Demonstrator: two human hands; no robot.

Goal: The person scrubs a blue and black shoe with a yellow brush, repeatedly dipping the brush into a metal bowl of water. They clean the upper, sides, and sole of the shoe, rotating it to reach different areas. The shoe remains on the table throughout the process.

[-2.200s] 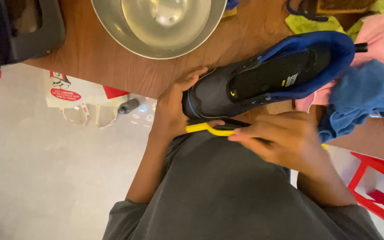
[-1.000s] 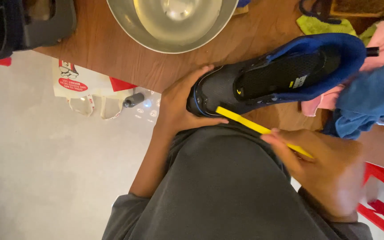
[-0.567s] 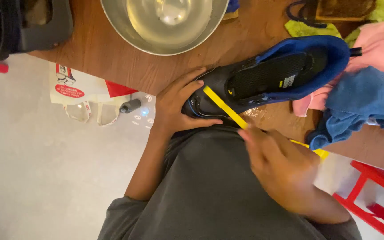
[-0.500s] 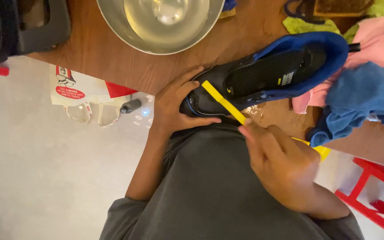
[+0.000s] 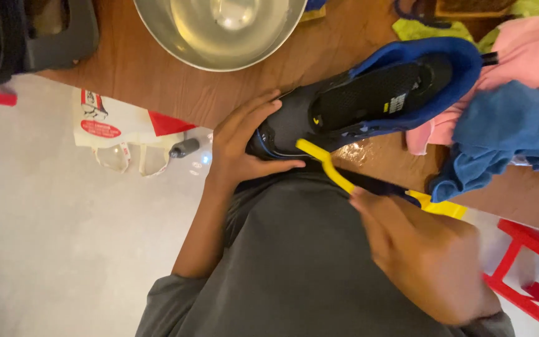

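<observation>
Two hands at desk [image 5: 157,75] edge, bare floor open to left. Left hand [image 5: 241,146] cupped round toe of black-and-blue shoe [image 5: 369,100] lying at rim; right hand [image 5: 428,256] clenched on yellow brush [image 5: 325,165], bristle end against sole, lower now than half a second ago.

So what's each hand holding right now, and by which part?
Left hand grips the black-and-blue shoe at its toe end. Right hand holds the yellow brush by its handle.
</observation>
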